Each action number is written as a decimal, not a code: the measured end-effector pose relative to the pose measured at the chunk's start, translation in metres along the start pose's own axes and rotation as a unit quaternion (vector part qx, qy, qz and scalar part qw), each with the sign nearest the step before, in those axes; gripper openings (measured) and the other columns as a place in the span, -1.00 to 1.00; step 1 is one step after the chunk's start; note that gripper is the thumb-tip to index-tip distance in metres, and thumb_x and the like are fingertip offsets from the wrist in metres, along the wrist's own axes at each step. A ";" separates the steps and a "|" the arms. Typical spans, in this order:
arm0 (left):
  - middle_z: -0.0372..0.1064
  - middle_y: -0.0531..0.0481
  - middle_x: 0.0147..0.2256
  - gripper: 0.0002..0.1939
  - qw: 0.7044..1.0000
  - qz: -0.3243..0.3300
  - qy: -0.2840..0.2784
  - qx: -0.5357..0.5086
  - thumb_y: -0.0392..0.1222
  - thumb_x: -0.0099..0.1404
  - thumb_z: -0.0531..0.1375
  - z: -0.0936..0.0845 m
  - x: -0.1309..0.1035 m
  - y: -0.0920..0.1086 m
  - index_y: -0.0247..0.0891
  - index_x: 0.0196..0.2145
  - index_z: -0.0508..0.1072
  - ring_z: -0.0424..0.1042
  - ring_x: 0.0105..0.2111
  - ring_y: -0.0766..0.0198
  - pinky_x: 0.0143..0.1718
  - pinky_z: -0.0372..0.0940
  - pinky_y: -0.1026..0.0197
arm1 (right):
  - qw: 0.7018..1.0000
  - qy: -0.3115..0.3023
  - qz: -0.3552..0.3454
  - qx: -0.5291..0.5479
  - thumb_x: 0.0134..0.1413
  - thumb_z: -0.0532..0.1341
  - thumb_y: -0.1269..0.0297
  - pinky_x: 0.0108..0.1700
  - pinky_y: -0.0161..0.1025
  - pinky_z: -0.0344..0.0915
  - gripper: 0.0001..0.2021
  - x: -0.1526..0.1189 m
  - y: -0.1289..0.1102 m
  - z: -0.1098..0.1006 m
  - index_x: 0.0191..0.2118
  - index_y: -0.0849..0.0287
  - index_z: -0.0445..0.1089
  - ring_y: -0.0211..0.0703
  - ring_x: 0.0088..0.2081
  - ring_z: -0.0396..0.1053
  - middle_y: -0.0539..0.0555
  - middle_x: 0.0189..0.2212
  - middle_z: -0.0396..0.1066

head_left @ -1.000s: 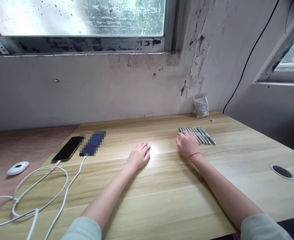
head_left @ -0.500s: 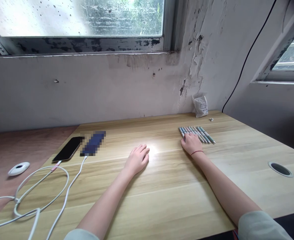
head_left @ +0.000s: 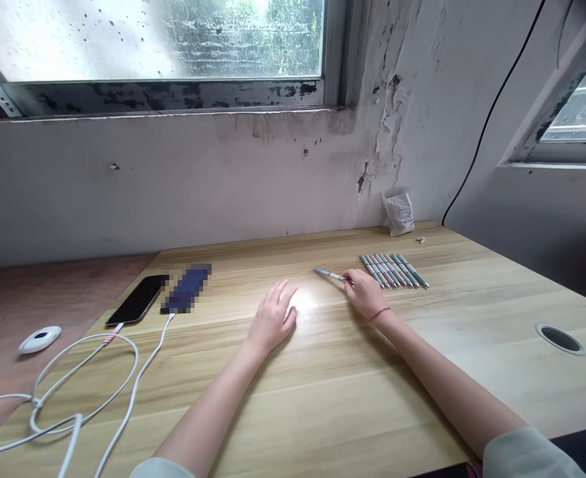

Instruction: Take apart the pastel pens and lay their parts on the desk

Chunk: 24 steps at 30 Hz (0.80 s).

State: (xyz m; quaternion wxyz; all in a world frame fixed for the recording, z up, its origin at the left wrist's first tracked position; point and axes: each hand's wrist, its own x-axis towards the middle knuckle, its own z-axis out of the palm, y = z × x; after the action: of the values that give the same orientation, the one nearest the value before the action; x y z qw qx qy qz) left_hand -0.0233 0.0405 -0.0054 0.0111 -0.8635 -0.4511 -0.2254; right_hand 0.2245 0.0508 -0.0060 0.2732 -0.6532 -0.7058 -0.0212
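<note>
1. The wall (head_left: 198, 192) fills the upper part of the frame, with a window (head_left: 243, 40) at upper left.
2. The desk (head_left: 322, 398) spans the middle and bottom. White cables (head_left: 132, 392) curl over its lower left.
3. The left hand (head_left: 271, 318) is near the centre, palm down at the desk, fingers loosely spread. It holds nothing visible; the lit wood is beside its fingertips.
4. The right hand (head_left: 366, 293), right of centre, is mostly closed, thumb and fingers pinching one end of a single pen.
5. The row of pens (head_left: 395, 271) lies right of centre, just beyond the right hand. They are side by side and slanted alike, too close together to count surely. One pen is out of the row; the others lie in it.
6. Two phones are at left: a black phone (head_left: 137, 300) and a blue phone (head_left: 186, 290), the latter partly pixelated. Each has a cable at its near end.
7. The packet (head_left: 399, 212) stands against the wall at upper right. It is the only likely container, and its contents cannot be told.
8. The held pen (head_left: 329, 273) points left from the fingers, apart from the row, between the two hands. Whether its far end touches the desk is unclear.
9. A white scrap (head_left: 421, 239) lies beside the packet.
</note>
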 end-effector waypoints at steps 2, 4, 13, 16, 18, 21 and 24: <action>-0.03 -0.16 0.23 -0.53 0.999 0.009 0.044 0.024 -0.14 0.34 -0.05 -0.004 -0.001 0.004 -0.23 0.18 0.14 -0.09 0.25 0.07 0.19 0.01 0.00 | 0.994 0.000 -0.055 0.097 0.16 0.02 0.40 -0.21 -0.25 0.24 -0.82 -0.005 -0.018 -0.001 -0.25 0.21 0.37 -0.12 -0.26 0.35 0.15 -0.28 0.44; -0.04 -0.13 0.24 -0.51 0.997 0.029 0.057 0.046 -0.08 0.34 -0.04 -0.007 -0.002 0.008 -0.18 0.20 0.10 -0.12 0.26 0.07 0.22 -0.06 -0.02 | 0.980 -0.011 -0.105 0.169 0.17 0.02 0.37 -0.21 -0.25 0.27 -0.82 -0.012 -0.035 -0.002 -0.26 0.17 0.37 -0.13 -0.27 0.36 0.12 -0.30 0.44; 0.39 -0.04 -0.26 -0.72 0.994 0.074 -0.006 0.082 -0.22 0.40 -0.15 -0.002 -0.002 0.006 -0.16 -0.11 0.32 0.36 -0.28 0.25 -0.20 0.23 0.18 | 0.950 -0.079 -0.172 0.247 0.20 0.04 0.27 -0.23 -0.27 0.27 -0.83 -0.023 -0.054 -0.011 -0.20 0.15 0.34 -0.18 -0.28 0.35 0.11 -0.27 0.39; 0.36 -0.04 -0.26 -0.78 0.988 0.109 0.041 0.102 -0.23 0.39 -0.09 -0.002 -0.002 0.008 -0.18 -0.14 0.31 0.35 -0.31 0.27 -0.35 0.17 0.25 | 0.952 -0.142 -0.171 0.212 0.24 -0.02 0.24 -0.23 -0.25 0.24 -0.79 -0.023 -0.055 -0.016 -0.18 0.16 0.32 -0.16 -0.27 0.34 0.12 -0.26 0.40; 0.35 -0.04 -0.27 -0.82 0.981 0.140 0.070 0.113 -0.25 0.38 -0.06 -0.004 -0.002 0.010 -0.20 -0.15 0.30 0.34 -0.30 0.27 -0.33 0.15 0.24 | 0.951 -0.182 -0.167 0.188 0.27 -0.08 0.25 -0.30 -0.26 0.19 -0.75 -0.024 -0.056 -0.020 -0.27 0.17 0.31 -0.17 -0.34 0.32 0.09 -0.36 0.39; 0.36 -0.04 -0.26 -0.81 0.969 0.191 0.074 0.136 -0.30 0.37 -0.04 -0.008 -0.002 0.013 -0.20 -0.12 0.29 0.34 -0.30 0.26 -0.30 0.13 0.21 | 0.943 -0.241 -0.159 0.166 0.27 -0.10 0.26 -0.39 -0.30 0.11 -0.71 -0.025 -0.054 -0.023 -0.43 0.16 0.23 -0.23 -0.46 0.22 0.02 -0.50 0.32; 0.37 -0.03 -0.29 -0.80 0.964 0.205 0.063 0.157 -0.32 0.37 -0.05 -0.008 -0.002 0.015 -0.22 -0.11 0.29 0.33 -0.32 0.25 -0.30 0.12 0.20 | 0.939 -0.269 -0.143 0.158 0.24 -0.07 0.31 -0.43 -0.32 0.06 -0.75 -0.027 -0.050 -0.021 -0.47 0.16 0.16 -0.27 -0.51 0.13 -0.01 -0.54 0.25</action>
State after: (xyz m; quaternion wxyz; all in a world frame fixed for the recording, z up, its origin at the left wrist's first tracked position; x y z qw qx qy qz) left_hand -0.0157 0.0285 0.0042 0.2206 -0.9090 -0.2928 -0.1983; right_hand 0.1850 0.0112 0.0170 0.1669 -0.4752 -0.8332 0.2281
